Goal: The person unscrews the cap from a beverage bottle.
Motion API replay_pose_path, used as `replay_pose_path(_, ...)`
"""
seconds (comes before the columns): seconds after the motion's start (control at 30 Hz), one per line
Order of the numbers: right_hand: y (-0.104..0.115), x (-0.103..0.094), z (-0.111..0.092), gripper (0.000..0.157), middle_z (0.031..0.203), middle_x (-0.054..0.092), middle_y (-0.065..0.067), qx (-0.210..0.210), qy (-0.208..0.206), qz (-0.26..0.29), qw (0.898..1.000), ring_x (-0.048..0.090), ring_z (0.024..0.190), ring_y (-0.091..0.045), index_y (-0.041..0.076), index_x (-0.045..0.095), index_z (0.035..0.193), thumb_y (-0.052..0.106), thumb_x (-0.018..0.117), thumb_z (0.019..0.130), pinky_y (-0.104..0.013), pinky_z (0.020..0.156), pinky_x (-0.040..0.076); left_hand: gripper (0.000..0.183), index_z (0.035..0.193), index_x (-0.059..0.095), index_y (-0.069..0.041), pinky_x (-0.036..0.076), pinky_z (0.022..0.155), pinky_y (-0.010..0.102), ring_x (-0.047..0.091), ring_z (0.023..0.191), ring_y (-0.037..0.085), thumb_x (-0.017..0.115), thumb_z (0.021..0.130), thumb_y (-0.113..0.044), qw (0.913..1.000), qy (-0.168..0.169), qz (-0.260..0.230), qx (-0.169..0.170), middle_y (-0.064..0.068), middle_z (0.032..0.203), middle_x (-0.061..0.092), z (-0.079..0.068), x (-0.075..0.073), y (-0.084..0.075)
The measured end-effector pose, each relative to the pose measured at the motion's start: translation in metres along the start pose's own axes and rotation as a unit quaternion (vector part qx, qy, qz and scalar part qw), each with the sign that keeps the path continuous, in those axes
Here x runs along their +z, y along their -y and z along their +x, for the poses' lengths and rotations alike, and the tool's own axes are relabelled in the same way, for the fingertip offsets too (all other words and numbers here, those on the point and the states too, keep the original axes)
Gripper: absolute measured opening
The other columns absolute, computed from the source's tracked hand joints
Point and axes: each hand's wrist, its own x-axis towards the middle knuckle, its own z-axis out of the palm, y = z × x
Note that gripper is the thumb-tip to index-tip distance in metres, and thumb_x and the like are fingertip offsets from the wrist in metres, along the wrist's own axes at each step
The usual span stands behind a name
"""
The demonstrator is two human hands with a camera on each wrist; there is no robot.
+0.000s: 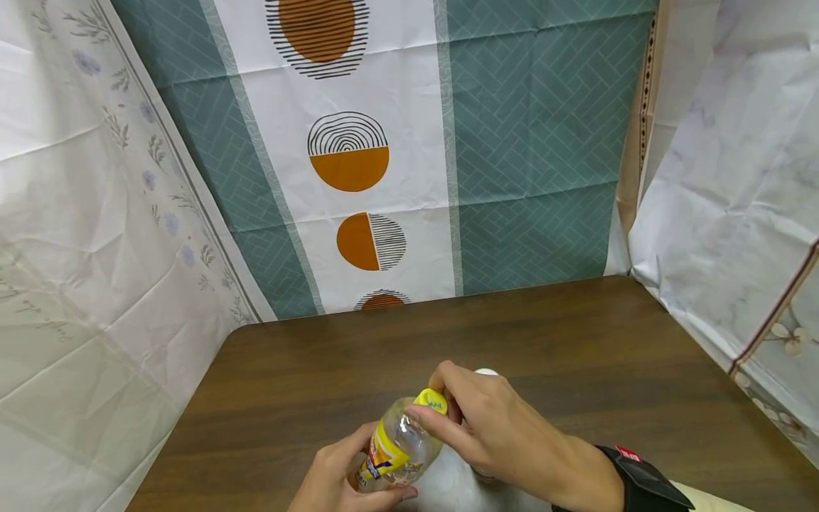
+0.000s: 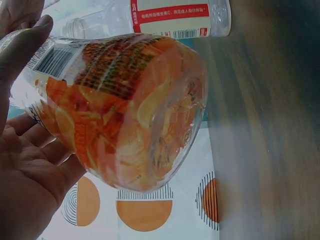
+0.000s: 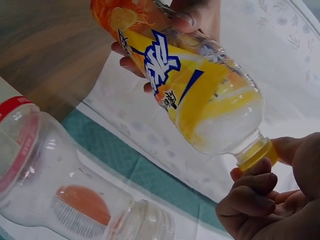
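1. Your left hand (image 1: 339,469) holds the yellow-labelled bottle (image 1: 387,451), its thumb on one side and its fingers curled round the other
2. Your right hand (image 1: 505,419) pinches the yellow cap (image 1: 431,400) between thumb and bent forefinger; the cap sits on the neck of that bottle
3. You have this bottle tilted in front of you, over the near part of the brown wooden surface (image 1: 288,398), with its cap up toward your right hand and its base down toward your left
4. Its clear plastic shows near the neck, and from your left wrist you see a barcode and orange fruit pictures on the label (image 2: 115,95)
5. Just beside it, on your right, the other bottle (image 3: 75,170) stands upright, clear, with a red and white label and a ribbed neck; in the head view your right hand hides most of it
6. On your right wrist you wear a black band (image 1: 640,483) with a small red tag
7. Beyond the surface hangs a green and white cloth (image 1: 531,142) with orange circles; a flowered cloth (image 1: 83,213) hangs to your left and a marbled cloth (image 1: 742,185) to your right
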Motion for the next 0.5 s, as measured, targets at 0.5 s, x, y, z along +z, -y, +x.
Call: replay_pose_path(0.5,0.0016,-0.0008,-0.0048,0.021,0.063,0.040,0.011,-0.017,0.007,-0.026,0.999,0.033,0.052,0.004,0.014,0.050,0.081,0.025,0.066,0.089,-0.003,0.043,0.028,0.051,0.113,0.061,-0.027,0.056,0.064,0.030,0.061,0.074,0.006,0.082,0.068,-0.038,0.9989,0.038,-0.017,-0.024,-0.012,0.090,0.067,0.0009,-0.0033,0.0017)
